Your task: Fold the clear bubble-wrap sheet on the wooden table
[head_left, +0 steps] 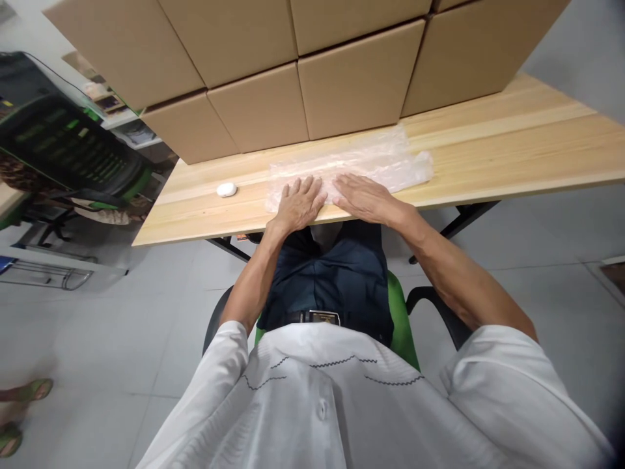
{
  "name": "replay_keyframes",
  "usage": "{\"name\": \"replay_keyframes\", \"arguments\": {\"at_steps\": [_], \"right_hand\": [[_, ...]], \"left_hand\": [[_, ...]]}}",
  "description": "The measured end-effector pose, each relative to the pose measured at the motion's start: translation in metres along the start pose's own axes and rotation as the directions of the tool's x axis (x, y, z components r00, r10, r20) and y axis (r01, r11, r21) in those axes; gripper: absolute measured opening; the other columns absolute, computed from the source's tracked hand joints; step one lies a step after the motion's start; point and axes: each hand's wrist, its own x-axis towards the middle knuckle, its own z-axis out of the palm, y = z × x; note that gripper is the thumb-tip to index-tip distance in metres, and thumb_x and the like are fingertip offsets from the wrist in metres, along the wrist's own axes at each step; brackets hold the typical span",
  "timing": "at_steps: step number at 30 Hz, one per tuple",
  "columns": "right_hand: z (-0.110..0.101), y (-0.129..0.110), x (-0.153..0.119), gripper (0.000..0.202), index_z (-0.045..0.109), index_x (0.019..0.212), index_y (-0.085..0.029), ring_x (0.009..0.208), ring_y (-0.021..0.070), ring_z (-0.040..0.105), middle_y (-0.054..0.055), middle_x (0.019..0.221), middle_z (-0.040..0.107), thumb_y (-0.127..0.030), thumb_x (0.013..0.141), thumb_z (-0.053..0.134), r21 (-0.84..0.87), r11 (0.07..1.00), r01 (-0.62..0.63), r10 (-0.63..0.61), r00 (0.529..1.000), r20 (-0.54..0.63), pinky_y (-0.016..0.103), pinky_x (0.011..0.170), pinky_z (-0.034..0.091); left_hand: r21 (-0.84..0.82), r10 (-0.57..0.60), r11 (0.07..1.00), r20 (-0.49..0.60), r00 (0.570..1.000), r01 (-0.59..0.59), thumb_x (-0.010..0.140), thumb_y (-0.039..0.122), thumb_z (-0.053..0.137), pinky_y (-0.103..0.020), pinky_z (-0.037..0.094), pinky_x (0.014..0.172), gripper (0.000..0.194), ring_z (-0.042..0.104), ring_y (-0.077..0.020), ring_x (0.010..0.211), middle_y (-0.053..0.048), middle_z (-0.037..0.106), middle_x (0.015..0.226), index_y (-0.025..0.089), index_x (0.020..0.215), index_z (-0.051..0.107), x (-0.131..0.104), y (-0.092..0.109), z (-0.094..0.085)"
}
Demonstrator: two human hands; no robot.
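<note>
A sheet of clear bubble wrap lies on the wooden table, stretching sideways in front of me, its right end bunched up. My left hand rests flat on the sheet's left part, fingers extended and slightly apart. Close beside it, my right hand presses palm down on the sheet's near edge with its fingers stretched toward the left hand. Neither hand grips anything. Left of my left hand sits a small white rounded case, apart from the wrap.
Brown cardboard boxes stand stacked along the table's far side, just behind the wrap. I sit on a green chair with black armrests. Another office chair stands at the left. A person's feet in green sandals show at lower left.
</note>
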Motion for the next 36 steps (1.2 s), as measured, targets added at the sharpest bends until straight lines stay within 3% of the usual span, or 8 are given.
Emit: {"name": "replay_keyframes", "arguments": {"at_steps": [10,19,25,27,30,31,33,36], "right_hand": [[-0.003,0.021,-0.02,0.091,0.045,0.19,0.002,0.189,0.0494,0.036,0.031,0.199,0.04,-0.062,0.126,0.032,-0.037,0.986,-0.164,0.163,0.986,-0.032,0.07,0.153,0.032],[-0.015,0.047,-0.048,0.1,0.036,0.196,-0.004,0.191,0.0469,0.032,0.027,0.203,0.036,-0.073,0.123,0.028,-0.019,0.956,-0.292,0.291,0.956,-0.036,0.064,0.157,0.027],[-0.02,0.063,-0.063,0.099,0.042,0.193,-0.004,0.187,0.0508,0.04,0.03,0.199,0.043,-0.072,0.122,0.031,-0.049,0.933,-0.356,0.353,0.934,-0.066,0.068,0.152,0.035],[-0.027,0.067,-0.063,0.093,0.054,0.187,-0.009,0.181,0.0507,0.051,0.029,0.191,0.056,-0.072,0.123,0.031,-0.07,0.934,-0.351,0.349,0.936,-0.047,0.067,0.148,0.042],[-0.046,0.071,-0.052,0.082,0.078,0.167,-0.019,0.16,0.0501,0.071,0.026,0.165,0.08,-0.068,0.126,0.027,-0.115,0.927,-0.357,0.356,0.934,-0.032,0.068,0.139,0.051],[-0.053,0.071,-0.045,0.079,0.082,0.159,-0.02,0.154,0.0499,0.075,0.025,0.157,0.084,-0.066,0.127,0.027,-0.136,0.92,-0.368,0.364,0.93,-0.056,0.068,0.135,0.054],[-0.066,0.074,-0.024,0.075,0.086,0.15,-0.018,0.148,0.0498,0.077,0.026,0.15,0.086,-0.063,0.128,0.029,-0.171,0.906,-0.387,0.367,0.92,-0.137,0.066,0.129,0.058],[-0.072,0.086,0.019,0.067,0.088,0.14,-0.018,0.139,0.0483,0.08,0.025,0.138,0.088,-0.057,0.129,0.035,-0.157,0.914,-0.375,0.349,0.922,-0.17,0.06,0.117,0.062]], "left_hand": [[0.024,-0.09,0.996,-0.025,0.996,0.091,0.13,0.055,0.036,-0.08,0.024,0.153,0.072,0.025,-0.0506,0.195,-0.01,0.028,0.21,0.034,0.199,0.038,-0.016,-0.009,-0.004],[0.099,-0.123,0.988,0.002,0.992,0.123,0.13,0.059,0.032,-0.072,0.026,0.156,0.076,0.023,-0.049,0.196,-0.011,0.023,0.212,0.031,0.201,0.031,-0.024,-0.021,-0.005],[0.152,-0.061,0.986,-0.032,0.998,0.065,0.13,0.058,0.035,-0.07,0.035,0.151,0.072,0.035,-0.0491,0.192,-0.014,0.031,0.209,0.033,0.198,0.039,-0.027,-0.031,-0.002],[0.173,0.001,0.985,-0.017,1.0,0.002,0.13,0.053,0.039,-0.068,0.041,0.148,0.065,0.05,-0.0465,0.183,-0.015,0.047,0.201,0.032,0.191,0.051,-0.025,-0.042,-0.01],[0.161,0.062,0.985,-0.007,0.998,-0.06,0.128,0.048,0.043,-0.065,0.05,0.141,0.053,0.079,-0.0412,0.152,-0.015,0.084,0.162,0.03,0.165,0.077,-0.006,-0.067,-0.029],[0.139,0.058,0.989,-0.053,0.997,-0.051,0.128,0.05,0.043,-0.062,0.055,0.135,0.053,0.083,-0.0412,0.145,-0.016,0.089,0.15,0.028,0.159,0.08,0.006,-0.077,-0.035],[0.066,0.029,0.998,-0.181,0.983,-0.018,0.127,0.05,0.042,-0.057,0.058,0.133,0.058,0.081,-0.0407,0.149,-0.019,0.088,0.153,0.023,0.163,0.077,0.036,-0.095,-0.045],[-0.015,0.008,1.0,-0.225,0.974,-0.011,0.119,0.045,0.056,-0.055,0.046,0.147,0.07,0.062,-0.0401,0.176,-0.021,0.067,0.185,0.019,0.184,0.059,0.089,-0.115,-0.047]]}}
